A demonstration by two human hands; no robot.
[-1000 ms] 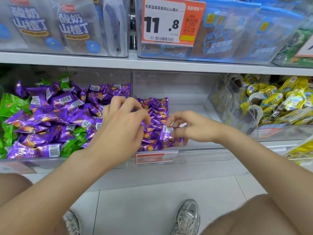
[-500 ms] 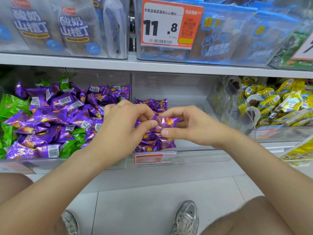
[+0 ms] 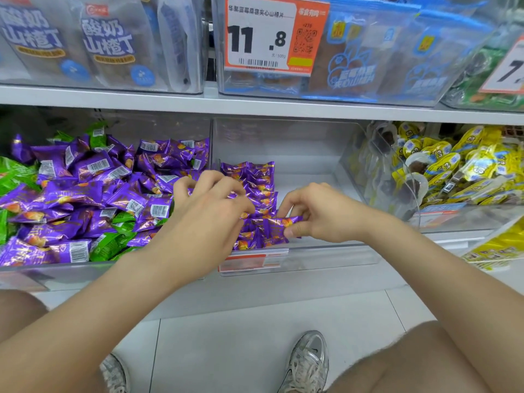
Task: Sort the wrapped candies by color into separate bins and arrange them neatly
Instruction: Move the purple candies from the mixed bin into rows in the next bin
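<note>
At the front of the middle bin (image 3: pixel 326 258), just above its front wall, the right hand (image 3: pixel 320 214) has thumb and forefinger closed on the right end of one purple candy (image 3: pixel 275 224). The fingertips (image 3: pixel 295 231) are clamped on the wrapper's crimp, with the other fingers curled behind. The left hand (image 3: pixel 209 214) lies curled over the candy's left end. Its fingertips are hidden against the wrappers, so I cannot tell whether they pinch the candy or only steady it. The candy's long axis runs left to right, parallel to the bin's front wall and about level. It sits at the near end of the purple row (image 3: pixel 255 182), which runs front to back along the bin's left wall. Whether it touches the front-most pieces or hovers just over them is unclear. The right hand is the plain holder. Judgement: the next move is a short drop and tuck into the row's near end, axis kept crosswise. The candy is a glossy purple foil pillow with an orange fruit print and crimped ends, probably light, crinkly and slippery. Left of the middle bin, a mixed pile (image 3: pixel 85 194) of purple and green candies (image 3: pixel 17 180) is not yet sorted.
</note>
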